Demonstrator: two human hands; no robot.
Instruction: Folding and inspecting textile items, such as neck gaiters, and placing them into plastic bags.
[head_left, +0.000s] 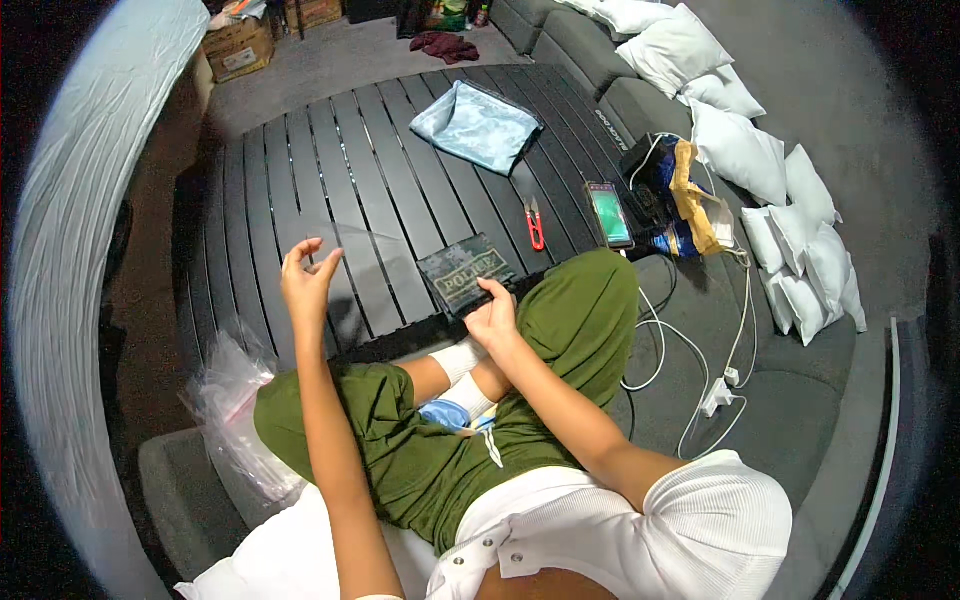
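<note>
My right hand grips the near edge of a flat, dark camouflage-patterned piece with pale lettering, thumb on top. It is tilted over the near edge of the slatted table. My left hand is raised to its left, thumb and fingers pinching the edge of a clear plastic bag. The film is faint and stretches toward the camouflage piece; its exact outline is hard to make out. Beyond my right hand, red-handled thread snips lie on the table.
On the dark slatted table are a folded pale-blue cloth and a lit phone. A yellow-and-blue bag and white cables are at the right. Clear plastic bags lie by my left knee. White pillows line the sofa.
</note>
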